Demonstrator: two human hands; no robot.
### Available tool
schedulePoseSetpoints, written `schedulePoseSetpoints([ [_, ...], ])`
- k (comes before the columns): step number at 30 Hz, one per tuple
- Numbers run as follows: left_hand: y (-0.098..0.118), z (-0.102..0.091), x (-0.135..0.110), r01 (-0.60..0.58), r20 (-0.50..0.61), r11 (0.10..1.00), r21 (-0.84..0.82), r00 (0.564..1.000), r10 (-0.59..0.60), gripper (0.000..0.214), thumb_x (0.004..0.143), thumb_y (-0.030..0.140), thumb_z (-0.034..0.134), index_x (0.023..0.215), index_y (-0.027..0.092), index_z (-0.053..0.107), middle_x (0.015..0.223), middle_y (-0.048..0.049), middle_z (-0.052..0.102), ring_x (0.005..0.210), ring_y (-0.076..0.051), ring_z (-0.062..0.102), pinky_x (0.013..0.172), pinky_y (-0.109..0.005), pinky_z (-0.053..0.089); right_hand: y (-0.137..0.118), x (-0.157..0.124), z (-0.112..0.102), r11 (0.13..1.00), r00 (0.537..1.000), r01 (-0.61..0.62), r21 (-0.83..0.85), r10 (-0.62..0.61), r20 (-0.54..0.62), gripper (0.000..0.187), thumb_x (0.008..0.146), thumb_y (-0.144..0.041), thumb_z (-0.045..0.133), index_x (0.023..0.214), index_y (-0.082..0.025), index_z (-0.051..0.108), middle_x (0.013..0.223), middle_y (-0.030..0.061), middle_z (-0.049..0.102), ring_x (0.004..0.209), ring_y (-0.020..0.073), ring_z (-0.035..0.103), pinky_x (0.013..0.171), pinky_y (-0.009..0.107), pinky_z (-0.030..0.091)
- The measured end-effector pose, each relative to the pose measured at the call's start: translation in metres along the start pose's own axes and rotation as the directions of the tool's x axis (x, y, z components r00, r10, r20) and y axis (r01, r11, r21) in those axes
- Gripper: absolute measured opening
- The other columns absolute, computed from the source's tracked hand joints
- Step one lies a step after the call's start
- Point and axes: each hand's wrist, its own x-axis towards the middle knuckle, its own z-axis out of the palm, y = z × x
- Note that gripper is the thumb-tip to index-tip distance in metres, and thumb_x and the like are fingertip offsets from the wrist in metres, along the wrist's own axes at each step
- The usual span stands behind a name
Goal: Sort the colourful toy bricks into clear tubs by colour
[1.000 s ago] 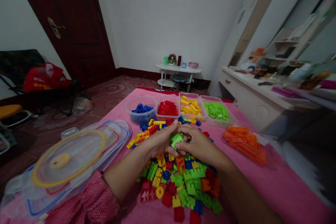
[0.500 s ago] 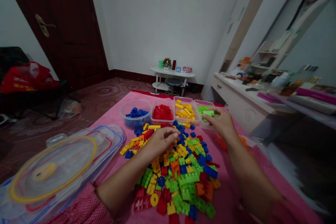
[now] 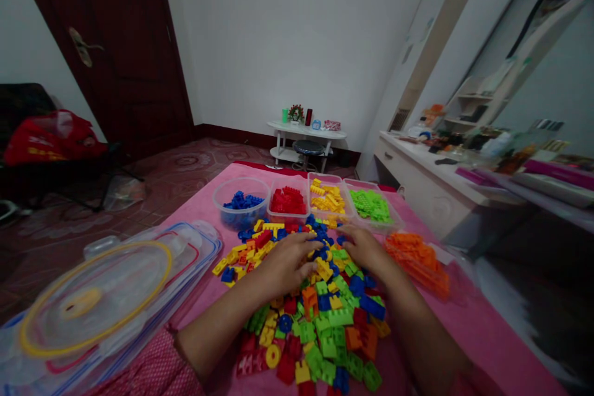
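Note:
A mixed pile of toy building blocks in green, yellow, blue, red and orange covers the middle of the pink-covered table. My left hand is over the pile's upper left part, thumb and fingers apart, with nothing seen in it. Across from it, my right hand reaches onto the upper right edge of the pile. Its fingers are spread near blue and green blocks and no block shows in them. Beyond the hands stand a round tub of blue blocks and boxes of red blocks, yellow blocks and green blocks.
A clear box of orange blocks stands right of my right forearm. Stacked clear lids lie at the table's left side. A white dresser is to the right, and a low white table by the wall.
My right hand has come back from the green box to the pile, and the green block it held is gone from it. My left hand has shifted slightly down over the pile.

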Motion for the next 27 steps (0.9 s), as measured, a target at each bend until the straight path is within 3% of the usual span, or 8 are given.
schedulePoseSetpoints([
  [2,0.0,0.003,-0.002,-0.008,0.056,0.999,0.048,0.998,0.005,0.046,0.084,0.028,0.053,0.13,0.025,0.052,0.141,-0.0095,0.045,0.128,-0.026,0.043,0.106,-0.044,0.034,0.0,-0.002,0.01,1.0,1.0,-0.002,-0.02,0.002,0.028,0.044,0.067,-0.004,0.053,0.105,-0.02,0.07,0.118,0.007,0.063,0.111,0.0196,0.057,0.096,0.029,0.041],
  [5,0.001,0.004,0.0,-0.009,0.051,0.997,0.081,0.999,0.005,0.051,0.087,0.017,0.041,0.137,0.025,0.043,0.145,-0.0092,0.039,0.132,-0.024,0.038,0.109,-0.044,0.032,0.0,-0.003,0.014,0.998,0.998,-0.037,-0.046,0.039,0.057,0.04,0.071,-0.007,0.053,0.104,-0.022,0.069,0.111,0.0062,0.065,0.106,0.0194,0.058,0.092,0.029,0.041],
  [9,0.003,0.004,0.014,-0.054,0.056,0.994,0.091,0.997,0.049,0.064,0.08,0.006,0.039,0.142,0.02,0.034,0.148,-0.0115,0.033,0.133,-0.023,0.035,0.11,-0.04,0.031,-0.002,-0.005,0.013,0.996,0.995,-0.07,-0.055,0.073,0.069,0.031,0.073,-0.013,0.056,0.101,-0.023,0.068,0.103,0.0048,0.067,0.102,0.0204,0.059,0.09,0.03,0.041],
  [15,0.0,0.01,0.029,-0.162,0.156,0.977,0.137,0.978,0.141,0.052,0.077,0.004,0.043,0.124,0.023,0.057,0.119,-0.0099,0.058,0.109,-0.023,0.054,0.096,-0.036,0.043,-0.007,-0.01,0.014,0.999,0.997,-0.051,-0.012,0.052,0.051,0.029,0.07,-0.012,0.057,0.095,-0.019,0.068,0.09,0.0051,0.067,0.085,0.0195,0.06,0.077,0.03,0.044],
  [20,0.0,0.005,0.024,-0.126,0.128,0.967,0.221,0.987,0.1,0.038,0.078,0.013,0.051,0.113,0.023,0.062,0.107,-0.0086,0.057,0.1,-0.021,0.052,0.088,-0.033,0.044,-0.018,-0.011,0.01,0.997,0.997,0.004,0.071,-0.01,0.077,0.036,0.067,-0.009,0.053,0.097,-0.02,0.07,0.083,0.0014,0.068,0.071,0.0151,0.059,0.067,0.025,0.044],
  [27,0.001,0.002,0.016,-0.079,0.139,0.956,0.283,0.989,0.04,0.027,0.077,0.027,0.058,0.102,0.019,0.065,0.117,-0.0099,0.054,0.107,-0.026,0.051,0.093,-0.038,0.042,-0.044,-0.014,0.0,0.94,0.985,0.071,0.334,-0.119,0.124,0.03,0.065,-0.012,0.052,0.09,-0.016,0.069,0.063,-0.003,0.058,0.055,0.0107,0.045,0.051,0.021,0.033],
])
